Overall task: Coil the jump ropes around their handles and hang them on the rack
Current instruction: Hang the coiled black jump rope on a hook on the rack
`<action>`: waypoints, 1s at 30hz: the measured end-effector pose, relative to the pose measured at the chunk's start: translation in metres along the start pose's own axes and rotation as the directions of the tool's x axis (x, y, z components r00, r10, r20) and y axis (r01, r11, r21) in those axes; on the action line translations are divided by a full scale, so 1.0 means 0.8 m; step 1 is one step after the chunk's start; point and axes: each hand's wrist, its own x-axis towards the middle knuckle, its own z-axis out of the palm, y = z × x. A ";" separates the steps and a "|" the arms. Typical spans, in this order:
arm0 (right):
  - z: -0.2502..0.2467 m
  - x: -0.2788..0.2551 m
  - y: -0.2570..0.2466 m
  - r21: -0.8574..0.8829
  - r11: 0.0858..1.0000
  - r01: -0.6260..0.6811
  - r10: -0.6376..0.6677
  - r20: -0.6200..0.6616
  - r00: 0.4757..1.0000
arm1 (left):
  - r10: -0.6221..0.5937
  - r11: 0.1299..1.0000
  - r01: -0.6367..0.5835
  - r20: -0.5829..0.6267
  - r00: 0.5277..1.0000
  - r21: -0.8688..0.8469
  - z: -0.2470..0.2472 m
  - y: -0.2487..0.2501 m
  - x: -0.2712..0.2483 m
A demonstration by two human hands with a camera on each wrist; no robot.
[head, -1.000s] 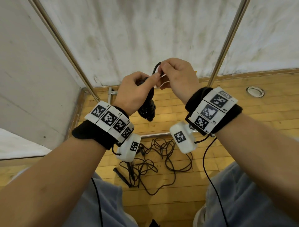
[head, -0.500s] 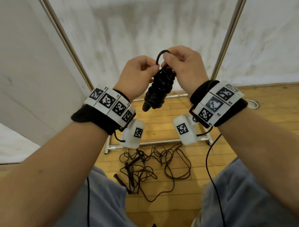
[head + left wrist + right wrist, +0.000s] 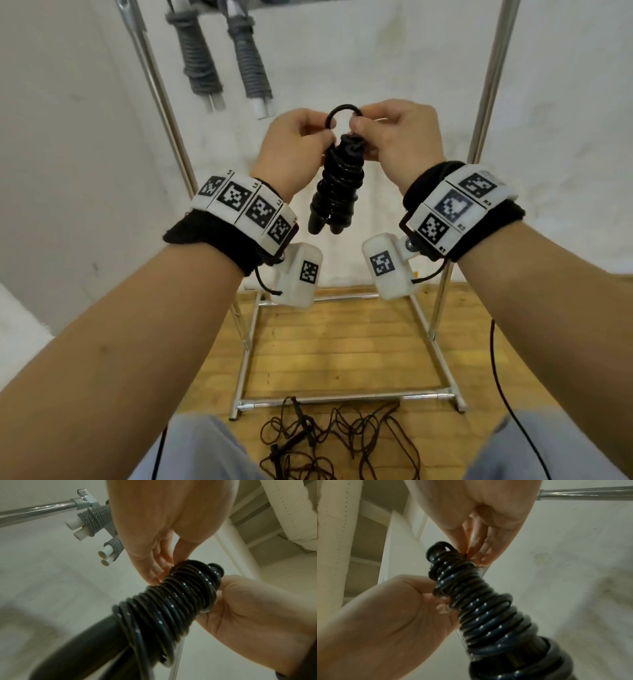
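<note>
Both hands' fingers (image 3: 317, 132) pinch the coiled black rope's (image 3: 337, 185) top loop.

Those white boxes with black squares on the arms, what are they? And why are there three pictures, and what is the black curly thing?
The boxes are small cameras strapped to a person's wrists, and the black squares are markers on the straps. No robot here, just two bare hands.

The big picture comes from a camera on the person's head, looking down. The other two come from the wrist cameras, so the fingers look huge.

The black curly thing is a black jump rope wound round its own handles. The left hand and the right hand both pinch it near the top, where a small loop sticks up.

Behind stands a metal rack. Two grey jump ropes, already wound, hang from it. On the wooden floor lies a tangle of loose rope.
</note>
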 end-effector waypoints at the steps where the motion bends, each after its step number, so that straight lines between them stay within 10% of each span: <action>1: 0.003 0.009 -0.007 -0.002 1.000 0.011 -0.011 0.013 1.000 | 0.015 1.000 -0.015 -0.025 1.000 -0.001 -0.004 0.008 0.009; 21: 0.075 0.221 -0.105 -0.255 0.949 0.184 -0.197 -0.026 0.980 | 0.206 0.978 -0.181 -0.311 0.928 0.107 -0.056 0.094 0.201; 30: 0.079 0.244 -0.093 -0.292 0.954 0.072 -0.069 0.021 0.997 | 0.150 0.981 -0.103 -0.304 0.941 0.165 -0.054 0.081 0.238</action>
